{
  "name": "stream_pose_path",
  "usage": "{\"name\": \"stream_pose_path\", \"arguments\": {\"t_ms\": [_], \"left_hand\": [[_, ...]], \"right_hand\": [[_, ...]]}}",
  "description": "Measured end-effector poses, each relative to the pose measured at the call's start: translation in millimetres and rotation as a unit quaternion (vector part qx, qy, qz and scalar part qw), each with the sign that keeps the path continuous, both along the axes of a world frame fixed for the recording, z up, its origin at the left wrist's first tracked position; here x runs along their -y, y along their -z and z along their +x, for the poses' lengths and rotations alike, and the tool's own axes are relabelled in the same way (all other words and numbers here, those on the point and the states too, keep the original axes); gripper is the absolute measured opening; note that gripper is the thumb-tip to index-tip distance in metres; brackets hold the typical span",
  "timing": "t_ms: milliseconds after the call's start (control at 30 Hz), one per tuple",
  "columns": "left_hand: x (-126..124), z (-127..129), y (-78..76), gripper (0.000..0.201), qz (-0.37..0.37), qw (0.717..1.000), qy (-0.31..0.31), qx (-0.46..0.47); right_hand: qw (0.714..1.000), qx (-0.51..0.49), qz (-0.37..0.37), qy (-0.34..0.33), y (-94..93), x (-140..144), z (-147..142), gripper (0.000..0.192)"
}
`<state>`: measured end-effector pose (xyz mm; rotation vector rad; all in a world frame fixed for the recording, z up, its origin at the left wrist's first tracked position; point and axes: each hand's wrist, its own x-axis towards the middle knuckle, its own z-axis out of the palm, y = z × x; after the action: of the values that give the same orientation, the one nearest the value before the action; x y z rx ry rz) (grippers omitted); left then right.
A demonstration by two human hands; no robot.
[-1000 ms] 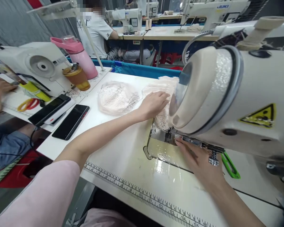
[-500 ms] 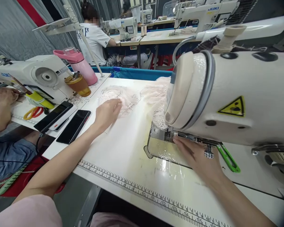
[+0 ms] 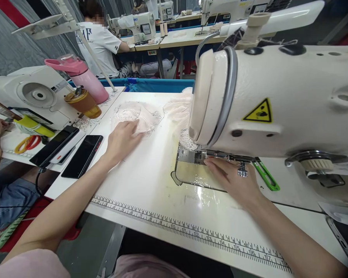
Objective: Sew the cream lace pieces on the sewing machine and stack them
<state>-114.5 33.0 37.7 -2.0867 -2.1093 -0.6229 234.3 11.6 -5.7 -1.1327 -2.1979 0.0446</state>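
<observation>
From the head camera, here's the left hand [image 3: 122, 141], fingers loosely bent, tips over the near edge of the pale lace pile [image 3: 146, 114]; whether they pinch it, can't tell. Over to the right hand [image 3: 234, 179], thumb and fingers close together beside the metal plate [image 3: 187, 155], grip hidden beneath the sewing machine [image 3: 295, 92]. That bulky head also blocks part of the lace strip [image 3: 176, 110], which lies beyond the right fingertips and right of the pile. Black phone [image 3: 82, 156] left of the left hand, green-handled tool [image 3: 266, 175] just beside the right.
</observation>
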Motion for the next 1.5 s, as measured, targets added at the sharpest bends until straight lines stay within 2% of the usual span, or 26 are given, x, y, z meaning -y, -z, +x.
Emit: {"name": "stream_pose_path", "arguments": {"t_ms": [100, 200, 233, 300, 367, 433, 500, 533, 567, 600, 667, 733, 833, 967, 1100, 1333, 1500], "left_hand": [[1, 2, 2.1, 0.031, 0.012, 1.0, 0.005, -0.018], [7, 5, -1.5, 0.033, 0.021, 0.998, 0.013, 0.058], [11, 8, -4.0, 0.034, 0.01, 0.995, 0.034, 0.091], [22, 18, -10.2, 0.032, -0.058, 0.979, 0.12, 0.156], [36, 33, -17.2, 0.028, -0.177, 0.932, 0.245, 0.198], [51, 53, -24.1, 0.027, -0.278, 0.865, 0.361, 0.209], [64, 72, -29.0, 0.027, -0.334, 0.805, 0.45, 0.194], [69, 80, -29.8, 0.025, -0.333, 0.789, 0.482, 0.185], [73, 87, -29.1, 0.025, -0.311, 0.791, 0.498, 0.172], [77, 93, -27.1, 0.029, -0.273, 0.809, 0.498, 0.151], [81, 102, -19.4, 0.04, -0.173, 0.862, 0.468, 0.082], [81, 107, -10.2, 0.042, -0.09, 0.894, 0.439, -0.005], [78, 112, -0.5, 0.036, -0.029, 0.895, 0.437, -0.081], [74, 120, 6.4, 0.038, 0.006, 0.906, 0.41, -0.105], [69, 130, 18.1, 0.049, -0.008, 0.914, 0.391, -0.107], [44, 129, 28.5, 0.042, -0.007, 0.915, 0.391, -0.099], [35, 126, 30.3, 0.041, -0.001, 0.916, 0.393, -0.085]], "right_hand": [[1.0, -0.007, -0.015, 0.022, 0.3, 2, 0, 0.028], [0.999, -0.013, -0.022, 0.035, 2.5, 2, 0, 0.028], [0.999, -0.014, -0.022, 0.04, 3.5, 2, -1, 0.029], [0.998, -0.013, -0.021, 0.049, 5.5, 2, -1, 0.029], [0.999, -0.007, -0.02, 0.044, 7.0, 2, -1, 0.027], [0.999, -0.004, -0.016, 0.04, 7.3, 2, -1, 0.025], [0.999, -0.004, -0.014, 0.042, 5.9, 3, 0, 0.023], [0.999, 0.0, -0.013, 0.037, 4.3, 3, 0, 0.023], [1.0, 0.007, -0.01, 0.025, 2.3, 4, 0, 0.023], [1.0, 0.017, 0.003, 0.002, 0.0, 5, 1, 0.024], [0.996, 0.05, 0.027, -0.064, -4.8, 7, 2, 0.032], [0.988, 0.071, 0.053, -0.127, -8.5, 9, 3, 0.037], [0.982, 0.088, 0.071, -0.15, -11.0, 10, 3, 0.036], [0.985, 0.098, 0.05, -0.135, -11.6, 10, 3, 0.037], [0.988, 0.119, 0.012, -0.102, -11.2, 12, 3, 0.035], [0.991, 0.13, -0.014, -0.025, -9.5, 17, 1, 0.03], [0.992, 0.117, -0.042, -0.038, -15.4, 11, -3, 0.029]]}}
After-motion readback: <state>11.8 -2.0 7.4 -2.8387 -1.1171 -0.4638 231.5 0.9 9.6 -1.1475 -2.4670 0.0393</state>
